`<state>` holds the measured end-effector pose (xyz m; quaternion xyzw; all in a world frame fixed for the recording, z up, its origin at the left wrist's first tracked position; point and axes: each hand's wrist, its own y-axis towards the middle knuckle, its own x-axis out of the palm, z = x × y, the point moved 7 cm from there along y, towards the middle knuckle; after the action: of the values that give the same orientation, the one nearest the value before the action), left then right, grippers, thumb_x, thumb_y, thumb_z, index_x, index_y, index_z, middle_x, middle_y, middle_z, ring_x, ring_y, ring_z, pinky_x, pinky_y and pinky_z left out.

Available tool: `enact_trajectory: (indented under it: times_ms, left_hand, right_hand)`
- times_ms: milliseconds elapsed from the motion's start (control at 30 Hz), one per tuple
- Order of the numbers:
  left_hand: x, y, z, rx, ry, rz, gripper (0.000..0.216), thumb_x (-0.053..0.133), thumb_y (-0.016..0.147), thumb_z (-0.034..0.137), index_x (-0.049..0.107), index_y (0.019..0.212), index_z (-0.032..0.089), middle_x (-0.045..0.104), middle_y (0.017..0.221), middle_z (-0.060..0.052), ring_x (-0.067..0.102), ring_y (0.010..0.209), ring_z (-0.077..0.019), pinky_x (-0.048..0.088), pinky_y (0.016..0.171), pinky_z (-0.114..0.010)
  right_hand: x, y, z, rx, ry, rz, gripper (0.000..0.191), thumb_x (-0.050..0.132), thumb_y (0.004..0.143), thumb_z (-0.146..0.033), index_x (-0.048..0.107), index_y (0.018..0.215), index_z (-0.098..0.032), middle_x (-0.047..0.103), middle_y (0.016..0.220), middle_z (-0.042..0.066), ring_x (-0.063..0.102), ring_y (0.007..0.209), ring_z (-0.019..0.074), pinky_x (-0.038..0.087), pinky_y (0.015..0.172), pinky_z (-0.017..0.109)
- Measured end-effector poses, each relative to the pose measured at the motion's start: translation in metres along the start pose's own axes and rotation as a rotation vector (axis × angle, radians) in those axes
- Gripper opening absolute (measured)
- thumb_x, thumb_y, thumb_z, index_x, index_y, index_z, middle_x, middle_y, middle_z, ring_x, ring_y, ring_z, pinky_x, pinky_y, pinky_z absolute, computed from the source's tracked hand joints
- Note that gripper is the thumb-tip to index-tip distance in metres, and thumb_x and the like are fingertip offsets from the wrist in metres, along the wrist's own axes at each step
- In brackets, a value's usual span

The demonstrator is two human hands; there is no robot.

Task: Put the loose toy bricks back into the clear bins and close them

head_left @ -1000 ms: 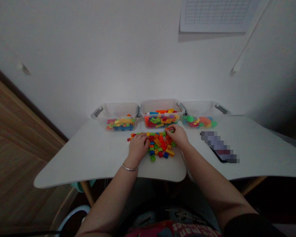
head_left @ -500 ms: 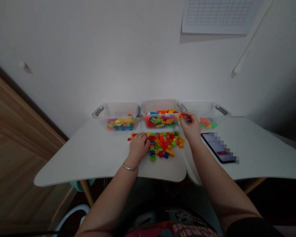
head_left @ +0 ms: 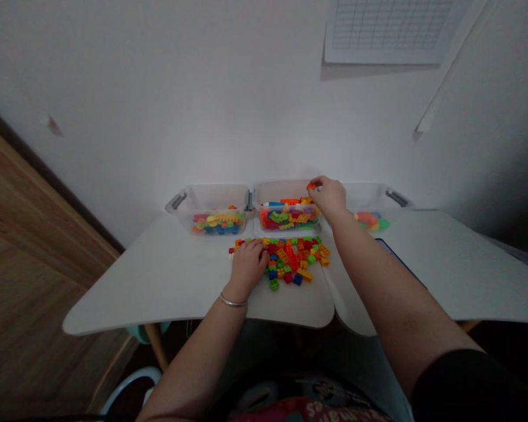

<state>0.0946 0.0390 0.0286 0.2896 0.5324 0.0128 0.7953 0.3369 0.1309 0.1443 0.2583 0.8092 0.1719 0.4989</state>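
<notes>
A heap of small coloured bricks (head_left: 295,258) lies on the white table (head_left: 171,275) in front of me. My left hand (head_left: 247,265) rests on the heap's left edge, fingers curled over some bricks; a bangle is on that wrist. My right hand (head_left: 329,197) is raised over the right rim of the middle clear bin (head_left: 286,210), pinching an orange brick (head_left: 311,186) between its fingertips. The middle bin holds mixed bricks.
A left clear bin (head_left: 211,212) holds coloured pieces. A right clear bin (head_left: 374,206) holds round flat pieces. A dark phone edge (head_left: 393,255) shows beside my right forearm. A wall stands right behind the bins, with a chart (head_left: 391,29) pinned up high.
My right hand left the heap with an orange brick and rose back to the middle bin's right rim. My left hand stayed on the heap. My forearm now hides most of the phone.
</notes>
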Motion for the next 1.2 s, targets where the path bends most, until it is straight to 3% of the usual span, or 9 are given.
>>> enact_trajectory:
  times_ms: [233, 467, 700, 900, 1067, 1200]
  left_hand:
    - [0.002, 0.0, 0.0, -0.003, -0.006, -0.009, 0.023, 0.049, 0.09, 0.021, 0.07, 0.099, 0.018, 0.07, 0.114, -0.009, 0.06, 0.111, -0.0258, 0.046, 0.102, -0.043]
    - [0.002, 0.001, 0.0, -0.006, 0.015, -0.029, 0.024, 0.047, 0.091, 0.022, 0.07, 0.099, 0.018, 0.072, 0.108, -0.008, 0.061, 0.103, -0.0254, 0.047, 0.096, -0.042]
    - [0.001, 0.001, 0.0, -0.002, 0.008, -0.019, 0.024, 0.046, 0.091, 0.023, 0.069, 0.097, 0.019, 0.072, 0.106, -0.008, 0.062, 0.101, -0.0254, 0.047, 0.095, -0.042]
    - [0.0, 0.002, 0.0, 0.005, -0.023, -0.004, 0.023, 0.049, 0.089, 0.022, 0.069, 0.098, 0.018, 0.071, 0.11, -0.009, 0.062, 0.106, -0.0245, 0.047, 0.099, -0.042]
    - [-0.003, 0.001, 0.002, -0.001, -0.04, 0.025, 0.022, 0.049, 0.089, 0.02, 0.07, 0.097, 0.018, 0.071, 0.11, -0.009, 0.06, 0.105, -0.0245, 0.047, 0.099, -0.042]
    - [-0.006, 0.001, 0.003, -0.002, -0.066, 0.055, 0.021, 0.05, 0.088, 0.018, 0.069, 0.096, 0.019, 0.069, 0.112, -0.008, 0.059, 0.108, -0.0241, 0.046, 0.101, -0.042]
  right_hand:
    - [0.016, -0.003, 0.001, -0.056, -0.025, -0.063, 0.03, 0.055, 0.084, -0.024, 0.071, 0.109, -0.017, 0.073, 0.106, 0.011, 0.063, 0.1, 0.0266, 0.046, 0.092, 0.04]
    - [0.012, -0.009, 0.0, -0.141, 0.116, 0.061, 0.045, 0.052, 0.079, -0.016, 0.059, 0.124, -0.011, 0.067, 0.116, 0.014, 0.06, 0.103, 0.0263, 0.045, 0.096, 0.04]
    - [-0.011, -0.067, 0.007, -0.123, 0.22, 0.203, 0.038, 0.044, 0.085, -0.024, 0.055, 0.122, -0.018, 0.061, 0.122, 0.013, 0.052, 0.115, 0.0242, 0.04, 0.102, 0.042]
    - [0.0, -0.127, 0.051, -0.081, 0.335, 0.028, 0.033, 0.049, 0.081, -0.03, 0.061, 0.11, -0.017, 0.064, 0.108, 0.013, 0.058, 0.093, 0.0236, 0.05, 0.082, 0.038]
    - [0.017, -0.156, 0.087, -0.073, 0.227, -0.103, 0.035, 0.05, 0.077, -0.022, 0.066, 0.108, -0.019, 0.067, 0.111, 0.012, 0.059, 0.103, 0.0257, 0.048, 0.092, 0.043]
    - [0.029, -0.162, 0.096, -0.117, 0.201, -0.167, 0.041, 0.048, 0.071, -0.012, 0.07, 0.105, -0.021, 0.068, 0.117, 0.009, 0.059, 0.113, 0.0241, 0.043, 0.102, 0.044]
